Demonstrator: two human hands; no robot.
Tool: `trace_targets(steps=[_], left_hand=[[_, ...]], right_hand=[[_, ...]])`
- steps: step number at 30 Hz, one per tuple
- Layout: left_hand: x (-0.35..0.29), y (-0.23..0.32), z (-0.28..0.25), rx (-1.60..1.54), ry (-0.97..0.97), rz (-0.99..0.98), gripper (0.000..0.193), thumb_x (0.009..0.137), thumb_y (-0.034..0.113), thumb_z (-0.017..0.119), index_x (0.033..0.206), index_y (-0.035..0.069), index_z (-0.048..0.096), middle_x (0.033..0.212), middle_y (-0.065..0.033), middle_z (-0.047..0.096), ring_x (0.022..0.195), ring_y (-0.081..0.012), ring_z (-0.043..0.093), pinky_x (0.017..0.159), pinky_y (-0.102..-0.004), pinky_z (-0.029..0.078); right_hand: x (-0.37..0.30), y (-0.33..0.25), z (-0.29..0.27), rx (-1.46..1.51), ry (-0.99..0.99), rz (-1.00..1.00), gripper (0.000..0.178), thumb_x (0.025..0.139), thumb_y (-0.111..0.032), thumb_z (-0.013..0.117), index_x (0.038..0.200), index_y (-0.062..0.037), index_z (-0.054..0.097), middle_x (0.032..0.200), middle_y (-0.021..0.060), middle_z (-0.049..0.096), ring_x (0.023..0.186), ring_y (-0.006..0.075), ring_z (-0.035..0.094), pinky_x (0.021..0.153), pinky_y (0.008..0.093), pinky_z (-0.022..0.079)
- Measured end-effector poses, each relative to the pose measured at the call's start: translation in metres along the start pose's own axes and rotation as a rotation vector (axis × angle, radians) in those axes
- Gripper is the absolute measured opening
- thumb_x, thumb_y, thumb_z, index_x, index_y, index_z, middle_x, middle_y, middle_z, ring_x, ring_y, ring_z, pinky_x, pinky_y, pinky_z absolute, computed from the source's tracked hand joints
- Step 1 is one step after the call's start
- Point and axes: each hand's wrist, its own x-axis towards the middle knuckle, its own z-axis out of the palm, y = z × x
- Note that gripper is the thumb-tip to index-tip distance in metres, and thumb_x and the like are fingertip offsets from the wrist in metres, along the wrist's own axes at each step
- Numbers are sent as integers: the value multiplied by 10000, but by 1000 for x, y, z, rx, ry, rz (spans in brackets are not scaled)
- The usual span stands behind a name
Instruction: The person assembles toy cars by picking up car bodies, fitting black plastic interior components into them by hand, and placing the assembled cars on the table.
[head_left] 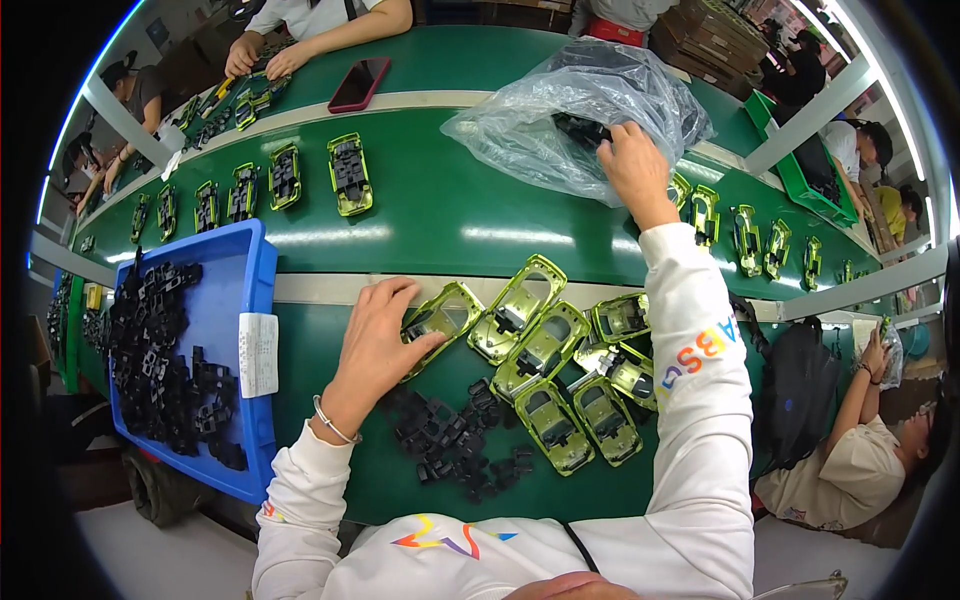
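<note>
My left hand (380, 335) grips a metallic green toy car shell (445, 318), thumb on its side and fingers around its far end. Beyond the metal strip, my right hand (637, 168) is at the mouth of a clear plastic bag (530, 140), fingers closed on a black plastic part (582, 130); the bag partly hides what else is inside. More green car shells (552, 425) lie overlapped in front of me, right of my left hand. Below that hand is a loose heap of small black plastic parts (445, 435).
A blue bin (262, 370) on the left holds many black parts. Green cars with black pieces fitted (350, 175) stand in a row across the green belt, others (747, 240) at the right. A red phone (359, 84) lies farther back. Co-workers sit around the line.
</note>
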Motion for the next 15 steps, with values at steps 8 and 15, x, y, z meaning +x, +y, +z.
trace_targets(steps=[8, 15], left_hand=[[-16, -3, 13, -233, 85, -203, 206, 809, 90, 702, 925, -9, 563, 925, -107, 641, 845, -268, 624, 767, -370, 513], [1, -21, 17, -1400, 297, -442, 463, 867, -11, 570, 1307, -9, 426, 1072, -148, 644, 902, -246, 699, 776, -333, 558]], right_hand=[[-48, -16, -53, 1119, -109, 428, 246, 928, -227, 652, 1045, -12, 679, 934, 89, 706, 814, 143, 631, 752, 295, 512], [-102, -91, -101, 1872, -216, 575, 207, 957, -173, 660, 1079, -6, 646, 1003, 75, 692, 873, 190, 660, 850, 332, 545]])
